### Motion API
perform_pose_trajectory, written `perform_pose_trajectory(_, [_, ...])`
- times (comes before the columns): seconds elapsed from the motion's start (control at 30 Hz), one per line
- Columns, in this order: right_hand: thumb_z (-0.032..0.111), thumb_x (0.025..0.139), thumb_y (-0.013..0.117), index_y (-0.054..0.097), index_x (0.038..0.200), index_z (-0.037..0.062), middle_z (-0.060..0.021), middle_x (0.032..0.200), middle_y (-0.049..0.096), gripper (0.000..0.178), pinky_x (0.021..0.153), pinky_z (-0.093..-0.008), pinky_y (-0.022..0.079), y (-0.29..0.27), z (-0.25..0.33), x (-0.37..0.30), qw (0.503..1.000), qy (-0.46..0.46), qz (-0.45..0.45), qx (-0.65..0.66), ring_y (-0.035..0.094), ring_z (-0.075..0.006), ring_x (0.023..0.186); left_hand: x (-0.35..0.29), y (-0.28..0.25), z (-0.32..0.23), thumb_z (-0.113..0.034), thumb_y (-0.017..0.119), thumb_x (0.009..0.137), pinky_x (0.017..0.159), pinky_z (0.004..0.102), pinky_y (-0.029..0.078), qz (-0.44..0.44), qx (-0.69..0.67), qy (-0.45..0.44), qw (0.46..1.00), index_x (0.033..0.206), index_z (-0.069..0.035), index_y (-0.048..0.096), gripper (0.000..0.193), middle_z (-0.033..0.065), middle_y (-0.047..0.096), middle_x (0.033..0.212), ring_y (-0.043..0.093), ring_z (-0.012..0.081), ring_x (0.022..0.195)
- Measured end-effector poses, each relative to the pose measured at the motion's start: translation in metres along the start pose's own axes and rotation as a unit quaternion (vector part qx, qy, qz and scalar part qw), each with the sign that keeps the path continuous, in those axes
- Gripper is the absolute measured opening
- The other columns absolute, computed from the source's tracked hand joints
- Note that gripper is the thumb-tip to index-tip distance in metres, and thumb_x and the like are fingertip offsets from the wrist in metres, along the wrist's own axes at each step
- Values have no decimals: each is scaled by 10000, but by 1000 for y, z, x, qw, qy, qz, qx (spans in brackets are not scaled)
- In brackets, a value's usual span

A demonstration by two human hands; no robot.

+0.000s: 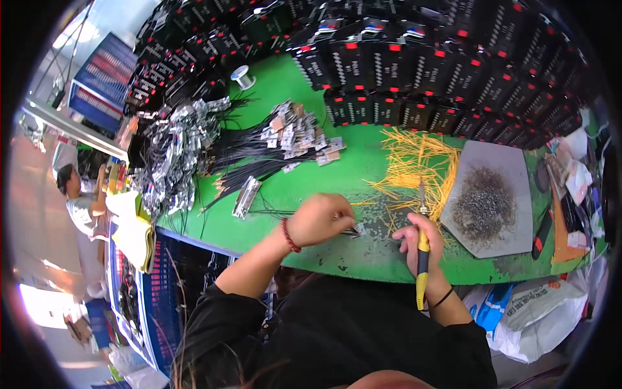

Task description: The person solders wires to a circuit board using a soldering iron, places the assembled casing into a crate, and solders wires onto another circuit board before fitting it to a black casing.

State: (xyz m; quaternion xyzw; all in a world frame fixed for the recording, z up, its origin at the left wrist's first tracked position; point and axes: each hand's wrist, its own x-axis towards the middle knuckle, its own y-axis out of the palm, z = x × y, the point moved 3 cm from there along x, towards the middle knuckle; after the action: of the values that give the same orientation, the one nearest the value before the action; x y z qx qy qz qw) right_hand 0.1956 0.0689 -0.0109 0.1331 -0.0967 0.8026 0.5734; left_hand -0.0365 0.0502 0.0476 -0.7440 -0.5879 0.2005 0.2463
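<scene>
At the far left, beyond the edge of the green table (291, 188), another person (74, 194) sits by a stack of yellow cloth (133, 230). On the table's left part lies a heap of silvery tagged pieces (172, 152), and just right of it a bundle of black wires with small tags (278, 142) fans out toward the middle; a metal clip (246, 196) lies at its near end and a spool of wire (243, 76) sits farther back. Near the table's front edge the left hand (319, 219), wearing a red bead bracelet (289, 235), is curled down with its fingers closed on a small tagged part (357, 229) attached to thin black wires that rest on the table. Just right of that, well within reach, the right hand (421, 241) is wrapped fully around the yellow handle of a soldering iron (422, 240), held upright with its tip pointing far, toward a loose pile of yellow wire pieces (414, 165). Right of the pile lies a grey plate (512, 175) carrying a mound of dark metal scraps (483, 204). Rows of black boxes with red marks (414, 65) line the far side.
</scene>
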Motion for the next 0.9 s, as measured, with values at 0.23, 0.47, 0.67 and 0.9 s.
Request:
perform_pose_trajectory(0.23, [3, 855, 649, 622, 1060, 57, -77, 765, 676, 215, 531, -263, 512, 2, 0, 3, 998, -58, 20, -26, 642, -128, 591, 116, -85, -100, -68, 657, 827, 607, 238, 488, -139, -22, 145, 979, 769, 31, 654, 114, 40, 659, 700, 591, 62, 658])
perform_pose_trajectory(0.47, [-15, 816, 681, 643, 1013, 36, -79, 754, 667, 207, 582, -269, 527, 6, 6, 4, 993, -97, 24, -63, 665, -173, 638, 257, -118, -177, -226, 745, 806, 725, 251, 496, -297, 4, 263, 918, 1058, 39, 657, 377, 47, 684, 887, 606, 95, 788])
perform_pose_trajectory(0.67, [-17, 808, 664, 652, 1005, 44, -77, 729, 664, 206, 568, -272, 528, 1, 10, 9, 987, -130, 11, -94, 676, -184, 630, 212, -155, -172, -101, 622, 919, 692, 214, 481, -295, -311, 310, 849, 1031, 53, 676, 197, -5, 676, 851, 585, 57, 739])
perform_pose_trajectory(0.9, [11, 873, 598, 613, 1028, 43, -86, 703, 644, 160, 529, -256, 504, -1, -1, -1, 994, -101, -21, -47, 651, -153, 599, 25, -153, -164, -84, 723, 787, 544, 308, 496, -286, 292, 397, 821, 950, -5, 671, 188, 123, 671, 777, 656, 220, 624])
